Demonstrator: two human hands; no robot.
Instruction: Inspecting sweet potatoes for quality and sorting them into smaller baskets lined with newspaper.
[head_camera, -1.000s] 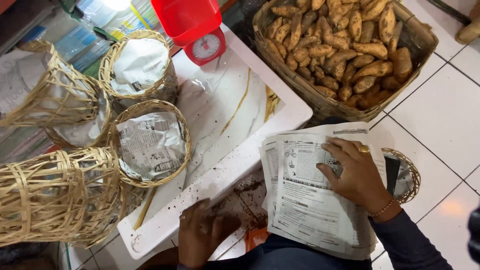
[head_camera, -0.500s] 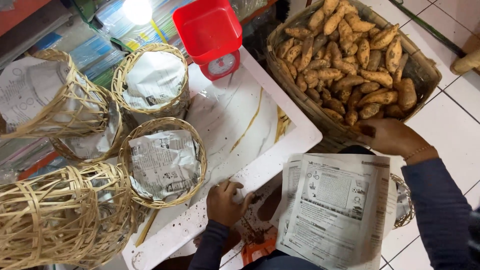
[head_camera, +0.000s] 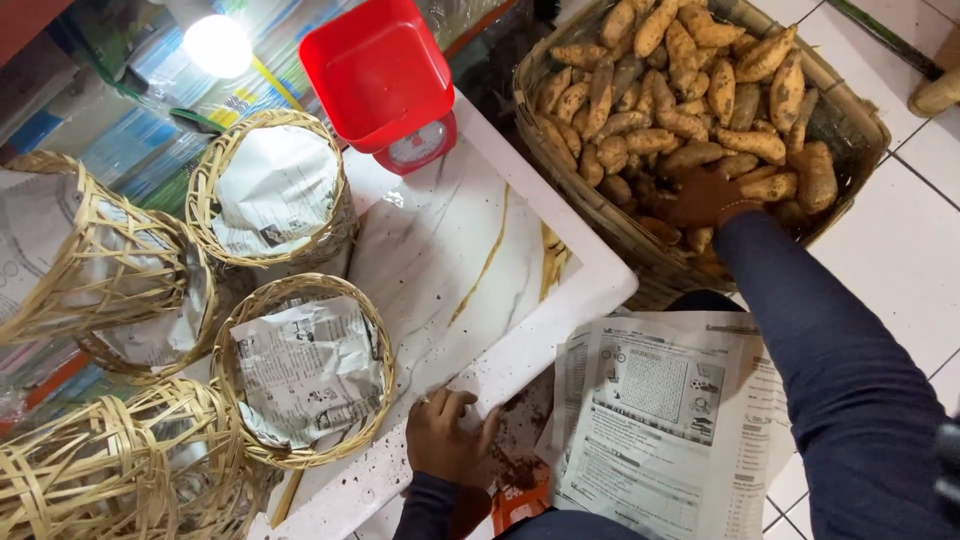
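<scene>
Two hands are at work: your right hand (head_camera: 706, 197) reaches into the big woven basket (head_camera: 850, 110), fingers curled among the sweet potatoes (head_camera: 680, 90), though you cannot tell whether it grips one. Your left hand (head_camera: 445, 435) rests loosely open on the white marbled tabletop's (head_camera: 450, 250) edge, grasping nothing. Just left of it sit small rattan baskets (head_camera: 300, 370) lined with newspaper. Between your hands lies a stack of newspaper sheets (head_camera: 660, 420); a red kitchen scale (head_camera: 385, 80) stands beyond
</scene>
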